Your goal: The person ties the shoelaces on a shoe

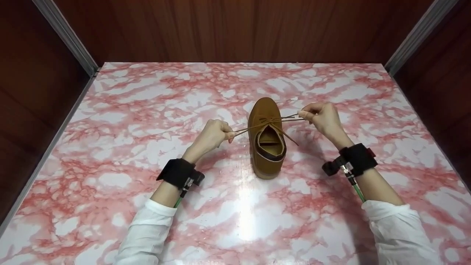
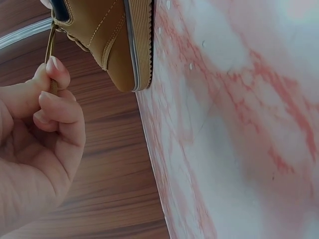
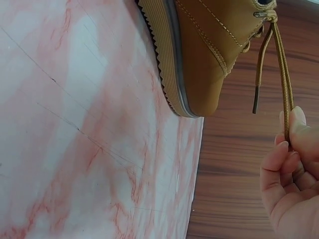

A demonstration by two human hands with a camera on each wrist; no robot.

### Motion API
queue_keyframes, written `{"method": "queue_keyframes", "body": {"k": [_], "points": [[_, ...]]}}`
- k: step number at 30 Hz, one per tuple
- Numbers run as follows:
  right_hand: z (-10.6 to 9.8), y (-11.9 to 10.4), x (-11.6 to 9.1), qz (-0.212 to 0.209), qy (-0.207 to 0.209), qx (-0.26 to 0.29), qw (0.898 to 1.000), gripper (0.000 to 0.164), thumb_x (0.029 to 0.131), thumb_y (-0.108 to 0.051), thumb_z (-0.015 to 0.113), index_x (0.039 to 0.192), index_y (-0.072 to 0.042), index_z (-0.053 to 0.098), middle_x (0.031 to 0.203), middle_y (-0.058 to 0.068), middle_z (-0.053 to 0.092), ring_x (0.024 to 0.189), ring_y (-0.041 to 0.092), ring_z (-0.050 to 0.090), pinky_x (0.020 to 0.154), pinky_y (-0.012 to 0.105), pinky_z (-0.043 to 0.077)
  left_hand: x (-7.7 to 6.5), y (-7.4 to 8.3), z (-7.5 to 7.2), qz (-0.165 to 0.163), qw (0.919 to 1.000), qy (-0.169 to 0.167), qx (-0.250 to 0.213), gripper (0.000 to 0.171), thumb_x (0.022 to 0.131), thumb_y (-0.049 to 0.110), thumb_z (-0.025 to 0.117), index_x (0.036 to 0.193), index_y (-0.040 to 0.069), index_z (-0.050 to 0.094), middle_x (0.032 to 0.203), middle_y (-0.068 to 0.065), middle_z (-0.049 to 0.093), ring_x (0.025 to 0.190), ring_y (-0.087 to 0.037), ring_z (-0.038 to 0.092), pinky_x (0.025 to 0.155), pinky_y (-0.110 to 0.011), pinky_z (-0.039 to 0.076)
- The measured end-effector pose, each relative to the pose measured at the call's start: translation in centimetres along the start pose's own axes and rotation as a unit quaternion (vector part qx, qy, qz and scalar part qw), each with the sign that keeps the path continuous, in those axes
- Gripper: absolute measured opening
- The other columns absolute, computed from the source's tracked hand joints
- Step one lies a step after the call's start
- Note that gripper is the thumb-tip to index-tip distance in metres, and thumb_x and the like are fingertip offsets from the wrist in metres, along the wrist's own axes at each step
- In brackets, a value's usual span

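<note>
A tan lace-up shoe stands upright on the table, toe pointing away from me. My left hand pinches a doubled strand of the brown shoelace between thumb and index finger, left of the shoe. On the other side, my right hand pinches another doubled strand, drawn out to the right. Both strands look taut and meet at a knot over the shoe's opening. In the right wrist view, a loose lace end with a dark tip hangs beside the pinched loop.
The table has a red and white marbled top with a bright glare near its front. Dark wood panels rise behind and at both sides, joined by metal corner strips. Black straps with cameras sit on both wrists.
</note>
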State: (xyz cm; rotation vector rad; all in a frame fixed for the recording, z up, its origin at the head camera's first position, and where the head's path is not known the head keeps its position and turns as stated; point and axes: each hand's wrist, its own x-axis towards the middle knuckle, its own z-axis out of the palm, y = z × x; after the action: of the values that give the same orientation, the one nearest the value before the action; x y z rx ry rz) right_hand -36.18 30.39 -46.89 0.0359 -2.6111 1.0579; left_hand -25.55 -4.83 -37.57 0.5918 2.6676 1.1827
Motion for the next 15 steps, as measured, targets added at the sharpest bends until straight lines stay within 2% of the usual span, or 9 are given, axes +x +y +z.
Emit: {"method": "queue_keyframes", "body": {"k": [4,7,9,12,15], "points": [[-0.2,-0.3,0.0,-0.030,-0.013,0.008,0.999,0.019,0.055,-0.041,0.053,0.066,-0.025,0.057,0.058,-0.002,0.051,0.042,0.014,0.044,0.038,0.027,0.034,0.0,0.4,-0.2,0.003,0.9999,-0.013,0.004,0.024,0.070,0.027,0.046,0.058,0.009,0.055,0.061,0.000,0.046,0.035,-0.011,0.036,0.030,-0.020,0.028],[-1.7,-2.9,-0.8,-0.051,-0.064,0.032,0.996,0.023,0.062,-0.040,0.049,0.080,-0.027,0.054,0.068,-0.003,0.051,0.048,0.014,0.046,0.037,0.033,0.034,0.0,1.1,-0.7,0.024,0.9995,-0.018,0.013,0.026,0.072,0.034,0.040,0.072,0.012,0.054,0.067,-0.004,0.040,0.040,-0.014,0.039,0.033,-0.022,0.032],[-3.5,-6.3,-1.9,-0.059,-0.092,0.053,0.993,0.027,0.065,-0.038,0.047,0.089,-0.025,0.051,0.074,0.000,0.050,0.053,0.016,0.047,0.039,0.036,0.035,0.0,1.6,-1.0,0.033,0.9991,0.000,0.026,0.030,0.072,0.040,0.036,0.081,0.015,0.051,0.074,-0.002,0.037,0.045,-0.014,0.041,0.037,-0.023,0.035],[-6.2,-12.8,-4.2,-0.055,-0.091,0.075,0.991,0.030,0.067,-0.035,0.047,0.091,-0.018,0.049,0.076,0.003,0.049,0.056,0.017,0.047,0.044,0.036,0.036,0.2,2.3,-1.3,0.032,0.9970,0.055,0.044,0.036,0.070,0.047,0.032,0.088,0.019,0.047,0.077,0.002,0.036,0.055,-0.011,0.042,0.046,-0.022,0.034],[-7.6,-17.4,-6.4,-0.075,-0.086,0.063,0.991,0.028,0.067,-0.034,0.046,0.085,-0.013,0.051,0.070,0.005,0.050,0.053,0.015,0.047,0.046,0.025,0.038,0.5,2.8,-1.1,0.041,0.9929,0.097,0.056,0.037,0.069,0.047,0.031,0.086,0.019,0.047,0.077,0.006,0.038,0.063,-0.006,0.038,0.052,-0.021,0.031]]}}
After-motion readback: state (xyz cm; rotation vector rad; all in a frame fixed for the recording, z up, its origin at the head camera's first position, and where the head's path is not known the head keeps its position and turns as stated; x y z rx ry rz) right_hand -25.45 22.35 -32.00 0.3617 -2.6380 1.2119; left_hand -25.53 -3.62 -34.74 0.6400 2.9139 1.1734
